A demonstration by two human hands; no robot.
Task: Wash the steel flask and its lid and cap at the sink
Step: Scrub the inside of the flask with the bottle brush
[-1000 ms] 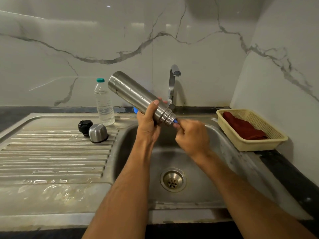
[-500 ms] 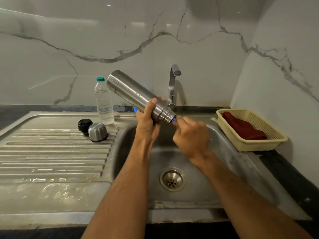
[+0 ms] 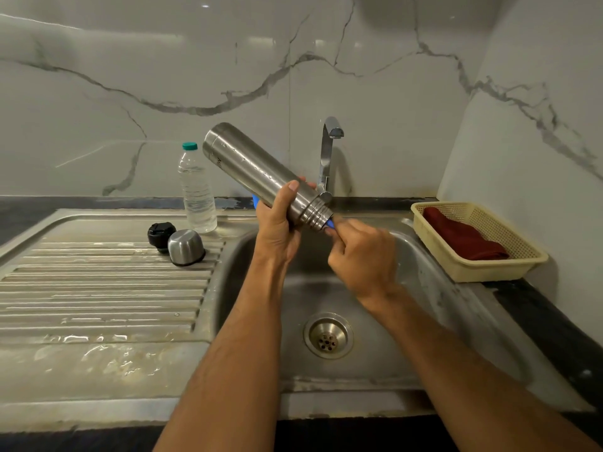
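Sink of steel fills the lower view, its ribbed draining board on the left and the basin under both forearms, with the tap behind and no water seen running. Next in size, the steel flask is held above the basin, its long axis slanting from the closed base, up and to the left, down to the threaded mouth, low and to the right, so the opening faces the right hand. The left hand grips the flask near the neck, thumb across the front and fingers curled round the far side. The right hand, blurred, sits just beyond the mouth, its fingers pinching something blue right at the rim; what the blue thing is cannot be told. Since the mouth points straight at the right hand, working inside the flask likely means pushing along that slanted axis, up and to the left. On the draining board, well apart from the hands, the steel cap and the black lid touch each other, near a plastic water bottle.
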